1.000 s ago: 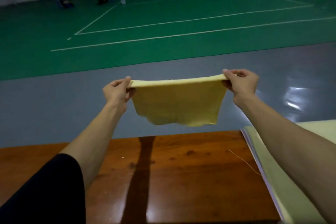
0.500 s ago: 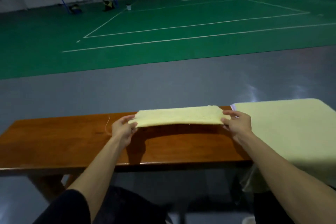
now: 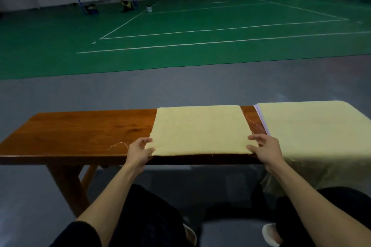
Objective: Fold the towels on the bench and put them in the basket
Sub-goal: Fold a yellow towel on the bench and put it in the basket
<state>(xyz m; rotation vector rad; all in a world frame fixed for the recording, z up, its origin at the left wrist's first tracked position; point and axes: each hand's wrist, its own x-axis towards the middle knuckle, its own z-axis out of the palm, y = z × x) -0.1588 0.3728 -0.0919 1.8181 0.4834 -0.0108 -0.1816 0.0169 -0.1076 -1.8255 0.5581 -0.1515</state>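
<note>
Pale yellow square fuzzy towel point(image 3: 198, 130) spread flat on the glossy reddish-brown wooden surface point(image 3: 90, 132), near edge right at the front lip.

Near-left corner pinched between thumb and curled fingers of the left hand point(image 3: 138, 151). Right hand point(image 3: 265, 150) at the near-right corner, fingers looser and spread over the nap, can't tell if gripping or just resting. Just beside on the right, not touching, a thick stack of matching yellow cloth point(image 3: 313, 126), front hanging over the edge. Stray pale thread point(image 3: 118, 145) curled on the wood by the left hand.
</note>
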